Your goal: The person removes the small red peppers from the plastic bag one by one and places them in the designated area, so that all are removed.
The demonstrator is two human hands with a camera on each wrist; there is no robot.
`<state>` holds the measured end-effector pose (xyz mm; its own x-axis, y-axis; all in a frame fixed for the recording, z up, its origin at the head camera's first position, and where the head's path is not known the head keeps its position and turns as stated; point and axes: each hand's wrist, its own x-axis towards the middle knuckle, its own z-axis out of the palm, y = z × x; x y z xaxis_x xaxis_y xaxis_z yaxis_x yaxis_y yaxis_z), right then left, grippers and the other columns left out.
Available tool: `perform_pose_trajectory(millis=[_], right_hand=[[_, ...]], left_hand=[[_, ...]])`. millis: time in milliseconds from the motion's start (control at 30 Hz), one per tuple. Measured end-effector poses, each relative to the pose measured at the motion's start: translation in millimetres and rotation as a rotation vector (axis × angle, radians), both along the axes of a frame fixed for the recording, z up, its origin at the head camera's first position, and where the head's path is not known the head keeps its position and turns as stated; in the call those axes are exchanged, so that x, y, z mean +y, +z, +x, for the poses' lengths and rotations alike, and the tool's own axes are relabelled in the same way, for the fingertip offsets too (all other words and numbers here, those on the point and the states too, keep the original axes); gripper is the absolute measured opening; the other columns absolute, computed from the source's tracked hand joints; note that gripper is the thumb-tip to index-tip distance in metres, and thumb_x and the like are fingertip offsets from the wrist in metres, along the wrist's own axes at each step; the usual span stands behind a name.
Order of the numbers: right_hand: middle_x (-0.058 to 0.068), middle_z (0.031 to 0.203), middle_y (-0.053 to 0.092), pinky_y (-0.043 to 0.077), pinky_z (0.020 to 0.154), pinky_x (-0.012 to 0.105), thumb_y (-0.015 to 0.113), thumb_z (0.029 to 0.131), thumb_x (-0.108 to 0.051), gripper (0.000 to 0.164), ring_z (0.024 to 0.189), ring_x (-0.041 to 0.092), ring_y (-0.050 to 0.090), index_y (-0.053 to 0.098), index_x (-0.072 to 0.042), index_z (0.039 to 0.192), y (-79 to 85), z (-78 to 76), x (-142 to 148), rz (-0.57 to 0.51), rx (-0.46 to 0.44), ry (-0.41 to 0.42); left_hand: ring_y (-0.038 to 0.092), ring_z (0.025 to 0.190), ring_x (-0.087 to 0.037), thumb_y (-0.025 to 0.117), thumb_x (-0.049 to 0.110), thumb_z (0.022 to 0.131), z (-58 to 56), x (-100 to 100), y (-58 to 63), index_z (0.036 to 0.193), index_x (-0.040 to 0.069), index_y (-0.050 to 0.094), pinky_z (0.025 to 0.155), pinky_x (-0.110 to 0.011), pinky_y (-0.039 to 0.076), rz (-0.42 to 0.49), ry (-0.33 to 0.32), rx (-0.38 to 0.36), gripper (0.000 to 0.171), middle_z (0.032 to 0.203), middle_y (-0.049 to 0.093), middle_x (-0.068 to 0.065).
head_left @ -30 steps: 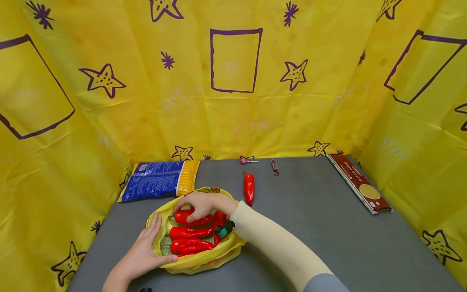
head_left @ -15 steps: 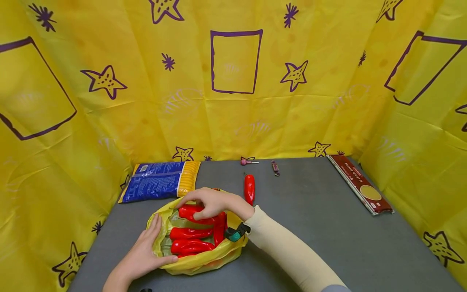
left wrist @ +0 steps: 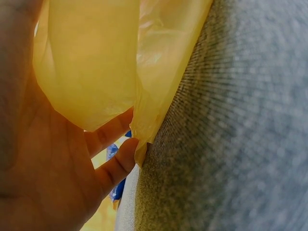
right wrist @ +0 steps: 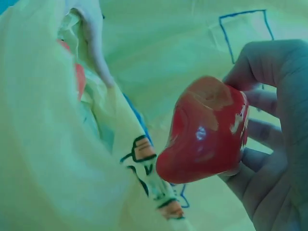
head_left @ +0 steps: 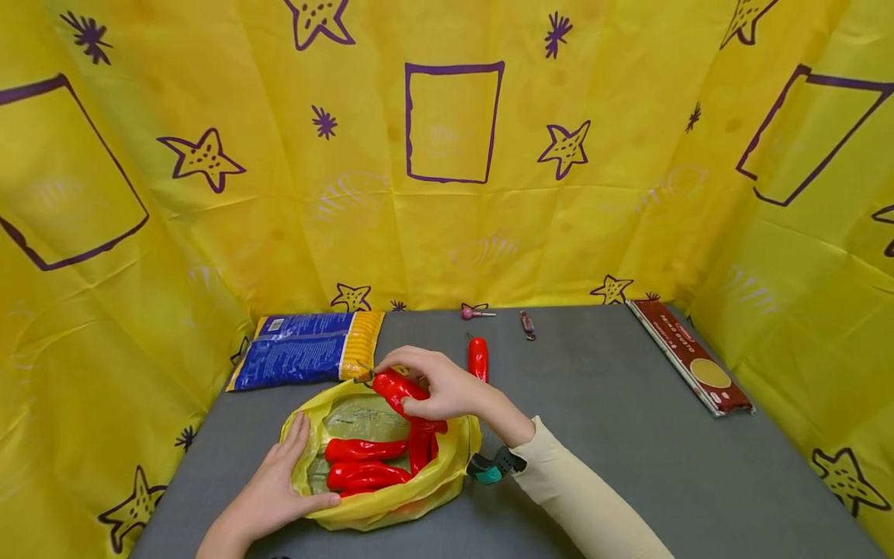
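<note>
A yellow plastic bag (head_left: 370, 512) stands open at the front of the table, with several glossy red peppers (head_left: 366, 449) lying inside. My left hand (head_left: 272, 489) holds its left side, fingers along the rim and thumb over the near edge. The left wrist view has the bag's thin film (left wrist: 96, 57) between thumb and fingers. Above the far right part of the bag my right hand (head_left: 447, 384) grips a red pepper (head_left: 393, 388), its stem pointing left. In the right wrist view this pepper (right wrist: 202, 134) sits at the fingertips, its rounded end toward the camera.
A blue and yellow packet (head_left: 300, 349) lies behind the bag to the left. One loose red pepper (head_left: 478, 359), a lollipop (head_left: 469, 314) and a wrapped candy (head_left: 527, 325) lie farther back. A dark red spaghetti pack (head_left: 687, 357) is at the right. Yellow patterned cloth (head_left: 454, 225) encloses the table.
My right hand has lifted the pepper up from the far side of the bag and carried it to the right, uncovering the bag's bottom there. My left hand stays on the bag.
</note>
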<state>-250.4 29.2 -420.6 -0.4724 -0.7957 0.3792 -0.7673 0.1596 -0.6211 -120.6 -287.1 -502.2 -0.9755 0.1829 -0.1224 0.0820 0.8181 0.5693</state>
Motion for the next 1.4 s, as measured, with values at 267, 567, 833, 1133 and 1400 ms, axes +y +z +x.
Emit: perform_pose_trajectory(millis=[267, 567, 833, 1133, 1400], right_hand=[[0.002, 0.143, 0.061, 0.054, 0.061, 0.028, 0.070, 0.089, -0.008, 0.052, 0.065, 0.013, 0.053, 0.063, -0.010, 0.141, -7.6, 6.1, 44.5, -0.084, 0.051, -0.167], [0.011, 0.147, 0.059, 0.062, 0.069, 0.028, 0.074, 0.093, -0.007, 0.053, 0.085, 0.019, 0.071, 0.063, -0.012, 0.145, -15.3, 6.9, 86.8, -0.195, -0.039, -0.325], [0.013, 0.149, 0.058, 0.064, 0.076, 0.030, 0.076, 0.094, -0.006, 0.055, 0.089, 0.025, 0.074, 0.062, -0.011, 0.146, -23.5, 5.6, 112.2, -0.269, -0.088, -0.450], [0.015, 0.147, 0.058, 0.063, 0.076, 0.025, 0.078, 0.093, -0.004, 0.057, 0.087, 0.022, 0.075, 0.061, -0.010, 0.147, -35.3, -1.8, 141.0, -0.285, -0.126, -0.580], [0.018, 0.135, 0.061, 0.057, 0.062, 0.023, 0.082, 0.091, -0.004, 0.056, 0.070, 0.018, 0.064, 0.063, -0.008, 0.143, -59.0, -15.0, 160.5, -0.284, -0.170, -0.748]], left_hand=[[0.019, 0.149, -0.065, 0.089, 0.058, 0.078, -1.4, 4.9, -1.4, 0.169, -0.002, 0.008, 0.110, -0.080, 0.034, 0.011, -0.004, -0.003, 0.136, 0.175, 0.003, -0.029], [0.015, 0.148, -0.070, 0.089, 0.057, 0.080, 1.5, 1.9, -1.6, 0.169, -0.001, 0.005, 0.107, -0.084, 0.032, -0.004, 0.006, -0.034, 0.135, 0.175, 0.000, -0.030], [0.015, 0.148, -0.069, 0.088, 0.059, 0.080, 0.1, -2.0, 0.0, 0.169, -0.001, 0.004, 0.108, -0.082, 0.033, -0.024, 0.022, -0.053, 0.136, 0.175, -0.001, -0.030], [0.017, 0.148, -0.069, 0.088, 0.061, 0.079, -0.2, -1.6, -2.8, 0.169, -0.002, 0.005, 0.107, -0.083, 0.033, -0.012, 0.021, -0.048, 0.138, 0.175, 0.000, -0.030], [0.015, 0.147, -0.070, 0.087, 0.062, 0.079, -1.1, -0.5, -1.2, 0.169, -0.001, 0.005, 0.106, -0.085, 0.032, -0.014, 0.019, -0.059, 0.137, 0.175, -0.002, -0.028]])
